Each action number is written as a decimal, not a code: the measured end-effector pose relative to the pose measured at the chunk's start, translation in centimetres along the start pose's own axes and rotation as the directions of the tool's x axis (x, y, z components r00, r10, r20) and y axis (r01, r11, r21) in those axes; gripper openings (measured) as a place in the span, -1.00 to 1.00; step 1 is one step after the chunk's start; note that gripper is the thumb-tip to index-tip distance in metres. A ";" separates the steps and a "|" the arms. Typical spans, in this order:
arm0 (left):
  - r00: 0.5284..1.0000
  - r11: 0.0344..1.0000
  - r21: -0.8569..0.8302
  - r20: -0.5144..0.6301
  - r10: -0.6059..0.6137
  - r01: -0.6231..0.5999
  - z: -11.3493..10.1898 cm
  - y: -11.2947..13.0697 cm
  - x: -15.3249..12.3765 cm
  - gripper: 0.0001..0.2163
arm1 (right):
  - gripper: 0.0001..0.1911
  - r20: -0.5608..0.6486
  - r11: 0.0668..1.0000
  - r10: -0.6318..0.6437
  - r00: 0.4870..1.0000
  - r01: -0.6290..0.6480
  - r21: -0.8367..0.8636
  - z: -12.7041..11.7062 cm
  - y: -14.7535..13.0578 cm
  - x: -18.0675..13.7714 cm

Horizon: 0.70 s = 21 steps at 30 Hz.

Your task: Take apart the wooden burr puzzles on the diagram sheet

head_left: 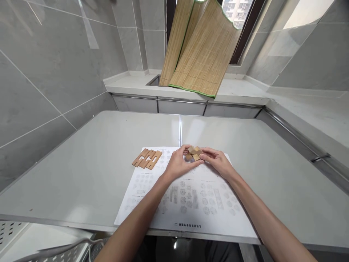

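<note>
A small wooden interlocking puzzle (195, 153) of light and darker brown pieces is between my hands, just above the printed sheet. My left hand (181, 160) curls around its left side, thumb along the near edge. On the right side, the thumb and fingers of my right hand (215, 158) pinch it. The large white instruction sheet (191, 222), covered in small diagrams and upside-down print, lies beneath both hands. To the left, several flat wooden pieces (147, 159) with cut-out slots and black numbers overlap one another, partly on the sheet.
A light grey folding table (95, 163) with a centre seam carries everything. Behind it runs a white counter (131, 85) with a sink edge (154, 80) and a draped bamboo mat (201, 54). Tiled walls stand left and right. A white perforated rack (16, 233) sits below the near left edge.
</note>
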<state>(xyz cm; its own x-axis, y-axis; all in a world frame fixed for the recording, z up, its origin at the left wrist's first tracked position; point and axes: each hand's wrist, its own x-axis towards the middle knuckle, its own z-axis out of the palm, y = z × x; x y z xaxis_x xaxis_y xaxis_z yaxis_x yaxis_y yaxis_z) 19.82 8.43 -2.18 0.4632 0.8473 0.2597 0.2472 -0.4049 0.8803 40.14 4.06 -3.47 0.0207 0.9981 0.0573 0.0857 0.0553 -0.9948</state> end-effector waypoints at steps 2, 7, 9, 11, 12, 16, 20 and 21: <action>1.000 0.999 0.037 0.010 -0.011 0.010 -0.2 0.1 -0.1 -0.50 | -0.51 0.011 1.000 0.020 1.000 -0.020 0.007 0.1 -0.1 0.0; 0.999 0.986 0.163 0.018 0.036 -0.039 0.0 -0.2 0.0 -0.53 | -0.52 0.035 0.999 0.047 0.998 -0.047 0.022 0.4 -0.4 -0.1; 0.994 0.965 0.238 0.008 0.107 -0.106 0.2 -0.6 0.0 -0.53 | -0.54 0.023 0.999 0.023 0.999 -0.023 0.041 0.5 -0.4 0.0; 0.986 0.939 0.306 0.002 0.165 -0.158 0.4 -1.1 0.0 -0.50 | -0.55 0.003 0.999 0.002 1.000 -0.003 0.053 0.6 -0.3 0.1; 0.984 0.928 0.334 -0.008 0.177 -0.164 0.5 -1.3 0.0 -0.47 | -0.55 -0.009 0.999 -0.001 1.000 0.001 0.054 0.5 -0.2 0.1; 0.986 0.897 0.433 -0.083 0.143 -0.093 0.6 -2.1 -0.2 -0.48 | -0.49 -0.082 0.999 0.018 0.996 -0.014 0.050 0.3 0.3 0.3; 0.986 0.882 0.468 -0.120 0.120 -0.050 0.5 -2.1 -0.3 -0.40 | -0.44 -0.124 0.998 0.030 0.992 -0.023 0.063 0.2 0.8 0.4; 0.984 0.887 0.458 -0.124 0.128 -0.057 0.4 -1.9 -0.4 -0.38 | -0.44 -0.128 0.997 0.033 0.991 -0.024 0.074 0.1 0.9 0.5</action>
<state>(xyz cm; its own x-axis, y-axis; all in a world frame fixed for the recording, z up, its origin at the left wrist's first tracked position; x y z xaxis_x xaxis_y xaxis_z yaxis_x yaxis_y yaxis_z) 19.52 8.76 -4.15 0.3815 0.8248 0.4174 0.5826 -0.5651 0.5841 40.08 4.56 -4.36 0.1508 0.9880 0.0345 0.0108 0.0332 -0.9994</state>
